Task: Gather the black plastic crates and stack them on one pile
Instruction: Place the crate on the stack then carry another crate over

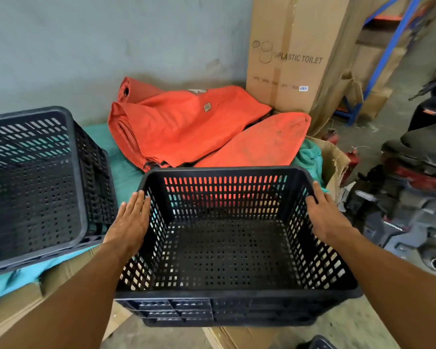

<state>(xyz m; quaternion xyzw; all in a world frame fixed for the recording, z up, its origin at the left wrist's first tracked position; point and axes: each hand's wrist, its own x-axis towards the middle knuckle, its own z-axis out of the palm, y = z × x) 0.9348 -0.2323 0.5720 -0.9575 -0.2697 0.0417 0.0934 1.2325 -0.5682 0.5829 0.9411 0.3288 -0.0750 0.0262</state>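
Note:
An empty black plastic crate (224, 250) with slotted walls sits upright in the centre of the head view. My left hand (130, 220) lies flat against its left rim, and my right hand (325, 217) presses the right rim, so both hands hold it from the sides. To the left stands a pile of nested black crates (35, 182), tilted a little and resting on teal cloth. The corner of another black crate (321, 343) shows at the bottom edge.
Folded orange tarpaulin (186, 127) lies behind the crate on teal cloth (122, 172). A tall cardboard box (292, 54) stands at the back right by a blue rack (388, 59). A parked motorbike (413, 197) crowds the right side. Flattened cardboard (61, 280) lies underneath.

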